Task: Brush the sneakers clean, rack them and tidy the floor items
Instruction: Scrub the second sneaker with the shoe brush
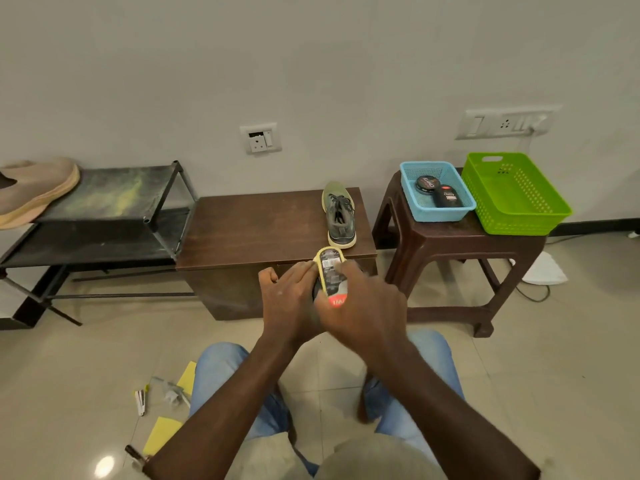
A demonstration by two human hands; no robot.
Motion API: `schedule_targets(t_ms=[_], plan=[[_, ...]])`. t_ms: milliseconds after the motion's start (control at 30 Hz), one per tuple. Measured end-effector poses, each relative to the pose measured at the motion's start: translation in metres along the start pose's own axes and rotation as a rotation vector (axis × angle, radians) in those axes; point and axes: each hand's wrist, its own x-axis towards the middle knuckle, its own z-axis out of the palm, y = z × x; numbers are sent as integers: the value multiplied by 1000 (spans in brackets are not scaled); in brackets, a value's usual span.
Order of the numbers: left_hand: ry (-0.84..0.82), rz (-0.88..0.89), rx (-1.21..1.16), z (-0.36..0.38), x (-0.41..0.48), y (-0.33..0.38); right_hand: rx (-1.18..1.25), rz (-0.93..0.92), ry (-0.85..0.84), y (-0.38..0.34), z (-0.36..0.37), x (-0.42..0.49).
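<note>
The pale tiled floor (571, 375) is glossy and shows a bright glare. The low dark-brown wooden counter (263, 226) has a smooth, faintly sheened top. The black metal shoe rack (104, 195) has thin tube bars and matt, smudged shelves. The grey knit-cloth sneaker (340, 216) has a pale, matt rubbery sole; the upturned sneaker (330, 271) bears a printed label. The brown moulded plastic stool (446, 244) is smooth. The blue plastic basket (446, 213) and green plastic basket (519, 216) are perforated and slightly shiny. The yellow paper sheets (161, 433) look matt
</note>
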Motion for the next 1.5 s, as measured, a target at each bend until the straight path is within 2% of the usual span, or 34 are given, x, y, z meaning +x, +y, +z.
schedule_targets(t_ms=[167,233,367,433,533,600,700,733,933,1067,1200,1300,1400,1500], plan=[[-95,23,-19,4,-2,0,100,244,-162,12,-5,65],[-97,-14,-12,3,1,-2,123,200,-132,1,-5,49],[38,-19,-66,1,0,-3,71,13,-72,-15,-2,-14],[30,-16,-41,4,-5,-5,88,59,-90,-7,-3,-9],[-75,-41,-18,10,-8,-8,186,218,-63,19,0,31],[-92,-68,-29,7,-8,-8,366,271,-133,40,9,53],[-44,-114,-63,5,-9,-13,806,407,-330,60,18,60],[-35,-128,-73,5,-10,-15,886,432,-373,63,21,57],[-47,-187,-109,8,-18,-15,1285,399,-477,43,29,39],[-178,-290,-179,7,-17,-10,1259,399,-401,30,36,44],[-355,-431,-456,3,-14,-6,1211,335,-397,23,43,45],[-435,-399,-408,-1,-11,-4,1126,334,-401,22,50,44],[-447,-358,-366,-2,-7,-1,1078,347,-411,22,53,46],[-522,-377,-332,-2,-1,-5,1034,300,-455,16,52,49]])
